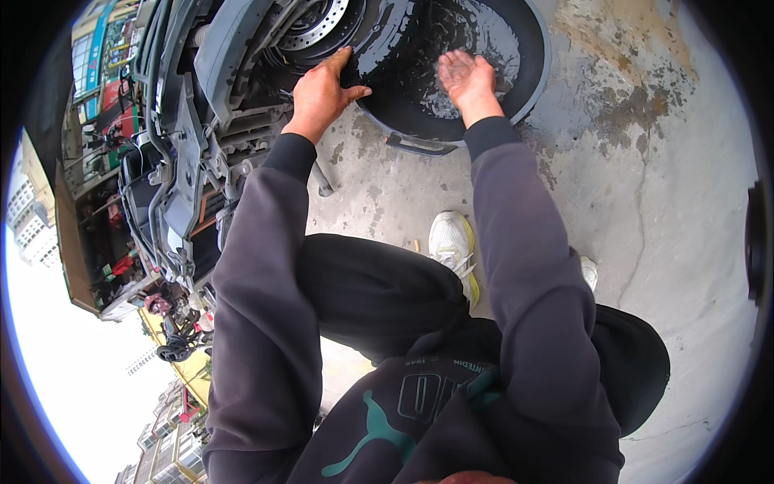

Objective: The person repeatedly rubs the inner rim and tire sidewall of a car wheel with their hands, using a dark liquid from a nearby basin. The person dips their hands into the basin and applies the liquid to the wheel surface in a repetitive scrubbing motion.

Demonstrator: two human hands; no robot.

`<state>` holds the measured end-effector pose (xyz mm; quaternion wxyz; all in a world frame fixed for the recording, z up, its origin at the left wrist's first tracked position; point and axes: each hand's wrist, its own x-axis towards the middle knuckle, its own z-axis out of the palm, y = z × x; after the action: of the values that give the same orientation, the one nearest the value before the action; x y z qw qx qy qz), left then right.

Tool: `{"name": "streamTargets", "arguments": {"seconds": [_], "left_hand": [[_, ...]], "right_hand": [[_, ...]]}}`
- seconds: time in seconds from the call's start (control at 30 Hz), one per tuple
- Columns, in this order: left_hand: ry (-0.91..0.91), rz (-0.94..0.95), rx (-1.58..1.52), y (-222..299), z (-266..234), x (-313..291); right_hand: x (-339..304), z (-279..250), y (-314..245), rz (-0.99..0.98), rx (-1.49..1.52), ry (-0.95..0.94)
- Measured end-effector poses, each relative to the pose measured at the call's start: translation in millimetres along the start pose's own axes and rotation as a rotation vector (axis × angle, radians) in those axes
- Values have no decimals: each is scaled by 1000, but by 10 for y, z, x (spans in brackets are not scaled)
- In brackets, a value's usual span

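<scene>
The black tyre is lying just beyond the left hand, its visible band running away from the person and toward the right, into a black tub. Of the 2 hands, the left is sitting nearer: its thumb and fingers are spreading wide and apparently resting on the tyre's near edge, gripping nothing. The right hand is hanging open over the tub, right of the tyre, palm facing up, fingers loosely bending, holding nothing visible; whether it is touching the water isn't showing clearly. The tub is holding this rippling water, with the tyre seemingly dipping in. A perforated brake disc is showing left of the tyre.
</scene>
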<state>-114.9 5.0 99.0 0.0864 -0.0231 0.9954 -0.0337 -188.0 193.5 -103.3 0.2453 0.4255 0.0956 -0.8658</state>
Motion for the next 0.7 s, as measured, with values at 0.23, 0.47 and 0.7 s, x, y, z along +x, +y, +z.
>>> {"name": "streamTargets", "arguments": {"seconds": [0.23, 0.47, 0.7], "left_hand": [[-90, -55, 8, 114, -97, 21], [9, -15, -82, -89, 2, -22], [-58, -60, -40, -68, -36, -6]], "right_hand": [[-905, 1210, 718, -1119, -1695, -360], [-1266, 891, 898, -1190, -2401, -385], [-1279, 749, 1007, -1127, -2470, -360]]}}
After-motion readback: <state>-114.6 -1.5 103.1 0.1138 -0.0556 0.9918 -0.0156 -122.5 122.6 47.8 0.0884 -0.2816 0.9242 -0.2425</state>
